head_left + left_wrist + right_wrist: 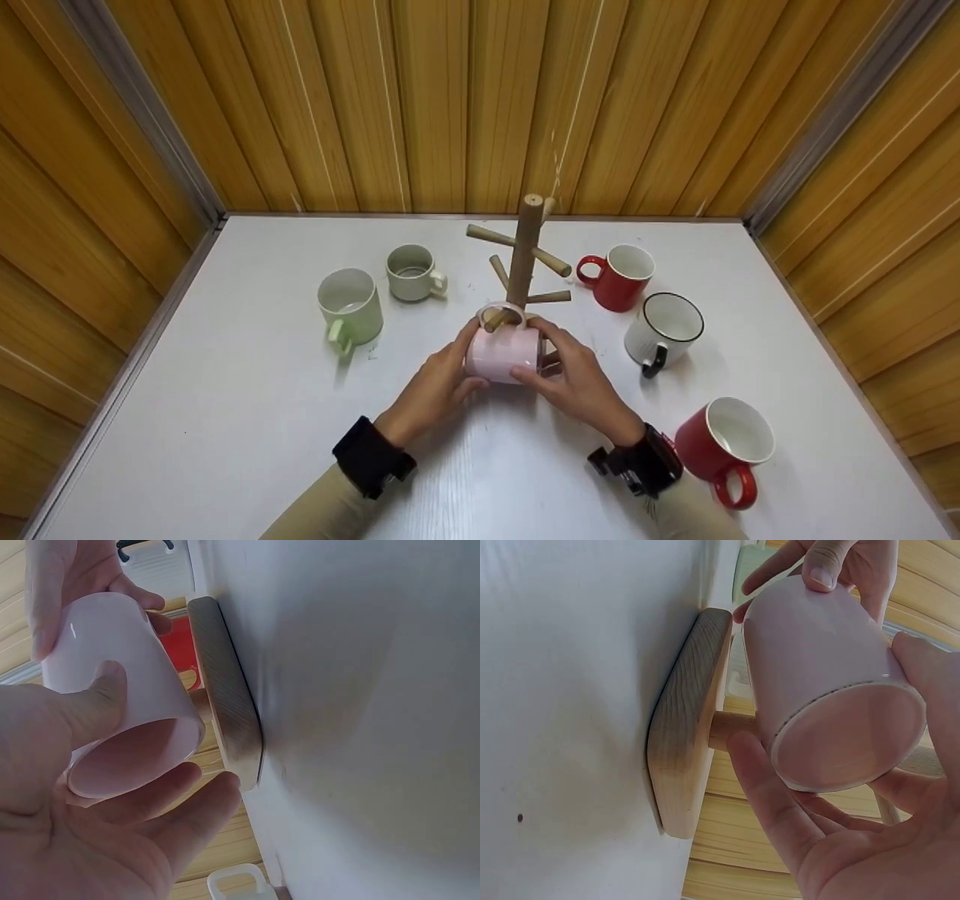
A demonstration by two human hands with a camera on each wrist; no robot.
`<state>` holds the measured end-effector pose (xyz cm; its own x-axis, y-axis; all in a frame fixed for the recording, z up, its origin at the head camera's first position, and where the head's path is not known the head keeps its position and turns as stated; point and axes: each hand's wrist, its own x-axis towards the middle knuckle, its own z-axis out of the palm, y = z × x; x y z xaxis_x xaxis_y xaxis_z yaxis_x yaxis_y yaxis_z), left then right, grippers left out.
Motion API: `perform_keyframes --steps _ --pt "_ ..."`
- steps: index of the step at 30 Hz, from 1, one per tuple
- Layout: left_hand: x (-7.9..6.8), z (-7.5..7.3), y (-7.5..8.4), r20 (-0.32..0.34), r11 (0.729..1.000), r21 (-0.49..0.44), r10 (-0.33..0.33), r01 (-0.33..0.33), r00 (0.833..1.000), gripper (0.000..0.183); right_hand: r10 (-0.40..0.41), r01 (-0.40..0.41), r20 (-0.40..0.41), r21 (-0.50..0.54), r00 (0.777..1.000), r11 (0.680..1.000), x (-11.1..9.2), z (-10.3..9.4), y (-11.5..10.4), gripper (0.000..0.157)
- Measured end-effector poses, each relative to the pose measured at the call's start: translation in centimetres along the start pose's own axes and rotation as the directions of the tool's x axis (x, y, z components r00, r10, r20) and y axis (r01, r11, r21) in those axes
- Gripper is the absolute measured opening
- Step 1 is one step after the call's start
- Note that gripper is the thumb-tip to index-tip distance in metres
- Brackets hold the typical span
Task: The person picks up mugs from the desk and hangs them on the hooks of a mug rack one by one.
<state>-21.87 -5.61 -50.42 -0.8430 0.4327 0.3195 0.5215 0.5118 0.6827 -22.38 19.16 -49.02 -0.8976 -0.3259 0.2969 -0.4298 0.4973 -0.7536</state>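
Observation:
Both hands hold a pink mug [501, 354] on its side, its handle upward, in front of a wooden mug tree [525, 259]. In the head view the tip of a low peg [495, 322] shows inside the handle's loop. My left hand [433, 384] grips the mug's left end, its thumb [105, 701] pressed along the side. At the other end my right hand [586, 382] has thumb and fingers around the wall. Close beside the mug stands the tree's wooden base [686, 727], seen in both wrist views.
Left of the tree stand a light green mug [351, 307] and a grey-green cup [412, 274]. On the right are a red mug [619, 281], a white mug with black rim [664, 330] and a nearer red mug [712, 442]. Wood-look panels [435, 105] wall the white table [247, 420].

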Motion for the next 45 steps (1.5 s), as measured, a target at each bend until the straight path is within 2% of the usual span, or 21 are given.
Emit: perform_keyframes --steps 8,16,23,32,38,42,45 --pt "-0.3 -0.3 0.8 -0.034 0.997 0.064 -0.027 0.029 0.999 0.088 -0.032 0.032 0.004 0.03 0.999 0.999 -0.3 0.4 0.2 0.075" --pt "0.3 -0.6 2.2 -0.166 0.996 0.091 0.024 -0.009 0.986 0.071 -0.027 0.027 0.024 -0.018 0.999 0.999 0.0 0.3 0.1 0.077" --pt "0.9 -0.8 3.3 -0.291 0.991 0.116 0.095 -0.064 0.952 0.061 -0.014 0.014 0.065 -0.002 0.998 1.0 0.0 0.4 -0.2 0.075" --pt "2.0 -0.6 3.8 -0.4 0.979 0.184 0.158 -0.09 0.903 0.038 -0.02 0.021 0.067 -0.01 0.998 1.0 -0.5 0.2 -0.2 0.061" --pt "2.5 -0.5 4.0 -0.437 0.968 0.226 0.198 -0.106 0.877 0.031 -0.028 0.029 0.074 -0.024 0.997 0.999 -0.7 -0.2 -0.1 0.056" --pt "2.6 -0.4 4.3 -0.453 0.963 0.247 0.21 -0.105 0.867 0.032 -0.028 0.03 0.069 -0.022 0.997 0.999 -0.8 -0.5 -0.1 0.052" --pt "2.8 -0.4 4.6 -0.471 0.957 0.27 0.228 -0.107 0.852 0.032 -0.029 0.03 0.063 -0.02 0.998 0.999 -0.8 -0.9 -0.2 0.048"
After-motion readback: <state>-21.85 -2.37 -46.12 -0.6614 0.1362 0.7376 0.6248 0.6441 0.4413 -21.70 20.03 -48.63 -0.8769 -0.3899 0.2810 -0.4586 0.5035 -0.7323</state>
